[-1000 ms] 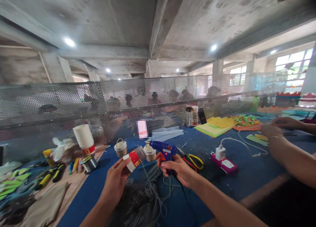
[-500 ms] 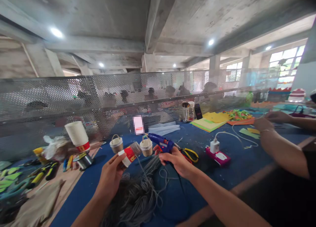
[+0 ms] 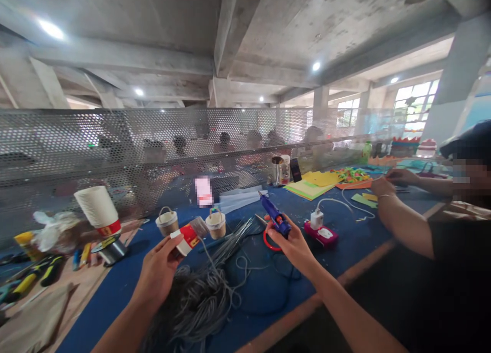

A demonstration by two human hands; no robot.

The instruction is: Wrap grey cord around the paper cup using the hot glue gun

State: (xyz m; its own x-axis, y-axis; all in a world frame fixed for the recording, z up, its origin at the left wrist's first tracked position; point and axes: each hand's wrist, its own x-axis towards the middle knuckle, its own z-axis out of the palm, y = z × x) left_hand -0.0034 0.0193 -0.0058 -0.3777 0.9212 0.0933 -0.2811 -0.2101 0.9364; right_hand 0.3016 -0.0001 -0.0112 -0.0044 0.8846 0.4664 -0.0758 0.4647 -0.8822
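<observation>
My left hand (image 3: 159, 266) grips a red and white paper cup (image 3: 187, 241) tilted on its side, with grey cord wound around the end facing right. From the cup, a strand runs down to a loose heap of grey cord (image 3: 207, 304) on the table. My right hand (image 3: 294, 248) is closed around a blue hot glue gun (image 3: 274, 215), its nozzle pointing up and left, apart from the cup. Red-handled scissors (image 3: 267, 242) lie beside that hand, partly hidden. Two small handled buckets (image 3: 167, 223) stand behind the cup. Thin wires (image 3: 235, 243) lie between the hands.
A stack of paper cups (image 3: 97, 210) and a wire spool (image 3: 112, 250) stand at left, near several tools. A purple power strip (image 3: 325, 235) with a white plug is at right. A co-worker's hand (image 3: 383, 188) works farther right. A mesh partition (image 3: 230, 161) borders the back.
The glue gun has moved right, away from the cup, and its nozzle has tipped upward. The cup stays in my left hand. The whole view has turned slightly right.
</observation>
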